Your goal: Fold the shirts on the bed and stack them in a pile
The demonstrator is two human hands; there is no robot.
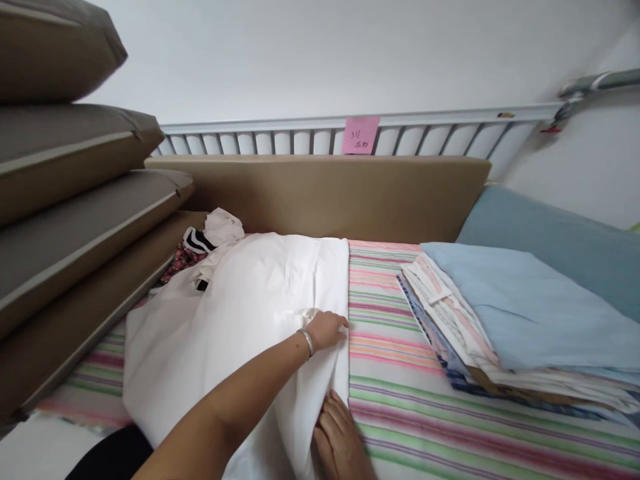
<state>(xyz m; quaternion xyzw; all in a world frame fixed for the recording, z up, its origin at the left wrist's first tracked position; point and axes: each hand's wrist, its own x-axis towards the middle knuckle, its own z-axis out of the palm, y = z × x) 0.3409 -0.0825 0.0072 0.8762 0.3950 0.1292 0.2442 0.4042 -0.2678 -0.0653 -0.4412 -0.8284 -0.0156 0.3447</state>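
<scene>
A white sheet [240,313] lies spread over the left half of a striped mattress [400,373]. My left hand [327,330], with a silver bangle on the wrist, reaches in from the lower left and closes on the sheet's right edge. My right hand [340,437] is at the bottom, fingers together, gripping the same edge lower down. The cloth hangs in a fold between the two hands. The thumb of my right hand is hidden under the cloth.
Brown cushions [75,220] are stacked on the left. A heap of crumpled clothes [205,243] lies behind the sheet. Folded linens under a light blue sheet [515,307] sit on the right. A tan headboard [320,197], a slatted rail and a pink note [360,135] stand behind.
</scene>
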